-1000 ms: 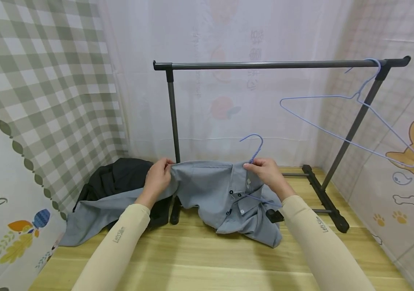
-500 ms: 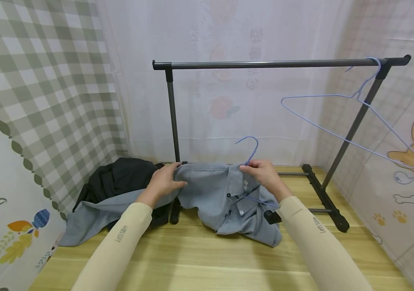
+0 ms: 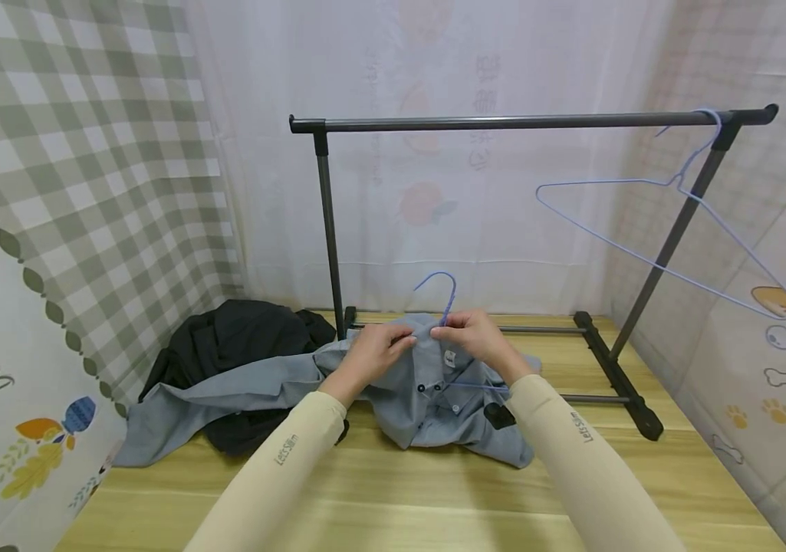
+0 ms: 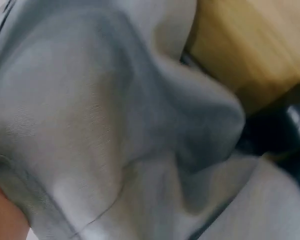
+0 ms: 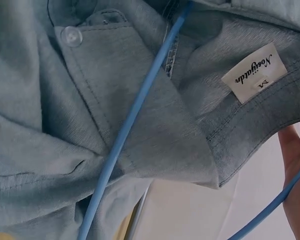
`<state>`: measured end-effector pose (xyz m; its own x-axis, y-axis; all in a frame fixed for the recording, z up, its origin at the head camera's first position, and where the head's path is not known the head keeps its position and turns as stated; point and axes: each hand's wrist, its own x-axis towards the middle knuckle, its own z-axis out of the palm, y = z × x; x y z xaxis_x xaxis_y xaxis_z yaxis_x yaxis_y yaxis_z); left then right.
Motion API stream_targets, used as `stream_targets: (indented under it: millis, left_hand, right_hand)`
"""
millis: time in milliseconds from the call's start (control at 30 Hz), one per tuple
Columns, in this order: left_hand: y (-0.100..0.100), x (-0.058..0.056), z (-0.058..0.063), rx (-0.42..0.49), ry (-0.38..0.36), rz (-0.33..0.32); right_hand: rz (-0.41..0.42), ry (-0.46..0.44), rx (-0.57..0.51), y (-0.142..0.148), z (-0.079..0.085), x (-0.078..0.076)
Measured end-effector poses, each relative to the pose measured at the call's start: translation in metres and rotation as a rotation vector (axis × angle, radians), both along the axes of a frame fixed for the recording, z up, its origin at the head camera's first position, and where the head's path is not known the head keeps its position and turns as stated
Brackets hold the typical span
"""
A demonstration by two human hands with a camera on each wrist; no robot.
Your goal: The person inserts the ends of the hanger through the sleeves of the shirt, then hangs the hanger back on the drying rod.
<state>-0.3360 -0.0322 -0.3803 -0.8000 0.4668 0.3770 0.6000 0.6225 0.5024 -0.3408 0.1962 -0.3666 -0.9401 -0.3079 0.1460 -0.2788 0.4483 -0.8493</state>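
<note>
A grey-blue button-up shirt (image 3: 399, 406) lies bunched on the wooden table, one sleeve stretched to the left. Inside its collar sits a blue wire hanger (image 3: 478, 386), hook pointing up. My left hand (image 3: 370, 354) pinches the shirt at the collar's left side. Close beside it, my right hand (image 3: 482, 343) pinches the collar with the hanger's neck. The right wrist view shows the white neck label (image 5: 255, 73) inside the collar and the blue wire running across the shirt and past my palm. In the left wrist view, grey fabric covers most of the frame.
A black metal rack (image 3: 503, 123) stands behind the shirt. An unused blue hanger (image 3: 603, 182) hangs from its right end. A heap of black clothing (image 3: 234, 337) lies at the left, partly under the grey sleeve. Patterned curtains (image 3: 123, 153) enclose the table (image 3: 393, 498).
My left hand has let go of the shirt's shoulder, slid right along it and taken the collar. My right hand has moved left and slightly down with the hanger and collar.
</note>
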Motion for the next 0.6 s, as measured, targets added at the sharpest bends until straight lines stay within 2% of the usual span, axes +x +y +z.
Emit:
stream_targets:
  millis: [133,233,433,600]
  left_hand:
    - [0.001,0.001,-0.008,0.033,0.018,0.036]
    - [-0.002,0.001,-0.008,0.049,-0.009,0.042]
    - [0.003,0.004,-0.003,0.065,-0.101,0.049]
    - [0.011,0.005,0.002,0.035,-0.067,0.072]
  right_hand:
    - [-0.005,0.002,-0.009,0.002,-0.001,0.000]
    - [-0.006,0.003,-0.011,0.002,0.000,0.000]
    - [0.002,-0.013,0.001,-0.001,0.000,-0.002]
    - [0.017,-0.033,-0.022,-0.003,-0.002,-0.002]
